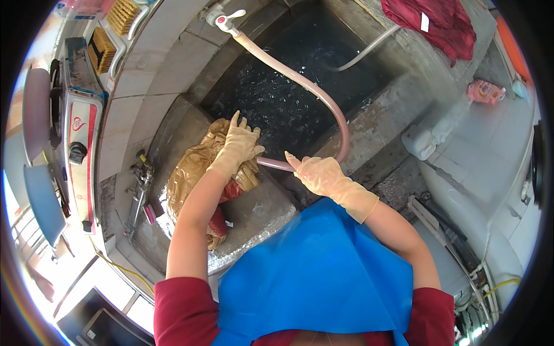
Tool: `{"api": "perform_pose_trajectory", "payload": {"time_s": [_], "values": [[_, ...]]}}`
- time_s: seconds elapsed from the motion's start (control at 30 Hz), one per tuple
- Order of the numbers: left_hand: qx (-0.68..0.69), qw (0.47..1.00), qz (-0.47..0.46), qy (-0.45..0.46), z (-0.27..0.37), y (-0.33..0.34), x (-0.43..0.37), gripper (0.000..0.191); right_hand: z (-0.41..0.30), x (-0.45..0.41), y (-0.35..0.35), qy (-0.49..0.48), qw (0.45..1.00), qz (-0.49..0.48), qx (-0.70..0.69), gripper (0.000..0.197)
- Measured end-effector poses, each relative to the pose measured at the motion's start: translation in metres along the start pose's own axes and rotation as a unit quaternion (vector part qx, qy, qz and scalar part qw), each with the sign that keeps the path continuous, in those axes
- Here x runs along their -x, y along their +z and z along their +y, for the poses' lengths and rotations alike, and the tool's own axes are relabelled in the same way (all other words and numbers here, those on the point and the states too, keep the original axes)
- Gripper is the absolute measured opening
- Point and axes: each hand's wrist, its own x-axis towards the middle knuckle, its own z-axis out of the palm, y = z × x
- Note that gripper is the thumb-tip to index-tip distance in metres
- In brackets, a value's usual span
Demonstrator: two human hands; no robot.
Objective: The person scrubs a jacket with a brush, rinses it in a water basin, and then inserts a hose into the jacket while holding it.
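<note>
My left hand (237,145), in a thin pale rubber glove, rests on a wet, shiny tan garment (190,166) with its fingers spread. The garment is bunched on a wet stone ledge (259,216), and dark red cloth (217,222) shows from under it. In a matching glove, my right hand (322,175) is closed around a pink hose (318,93), index finger extended. The hose loops down from a wall tap (224,21), and its free end points left at the garment beside my left hand. Its grip on the hose is partly hidden by the glove.
Beyond the ledge lies a basin of dark water (277,82), with a pale pipe (368,47) reaching into it. A dark red garment (433,26) lies on the far right ledge. Scrubbing brushes (101,49) and a gas stove (82,160) stand at left; a plastic jug (419,142) at right.
</note>
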Motion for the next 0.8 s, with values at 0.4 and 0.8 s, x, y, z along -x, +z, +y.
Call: {"api": "perform_pose_trajectory", "payload": {"time_s": [0.4,0.8], "values": [[0.237,0.942,0.153,-0.18,-0.001,-0.015,0.067,0.014,-0.018,0.012,-0.003,-0.013,0.998,0.06,-0.01,0.054],[0.132,0.943,0.016,-0.306,-0.02,-0.011,0.042,0.135,-0.044,-0.03,0.001,0.043,0.981,0.046,-0.183,0.056]]}}
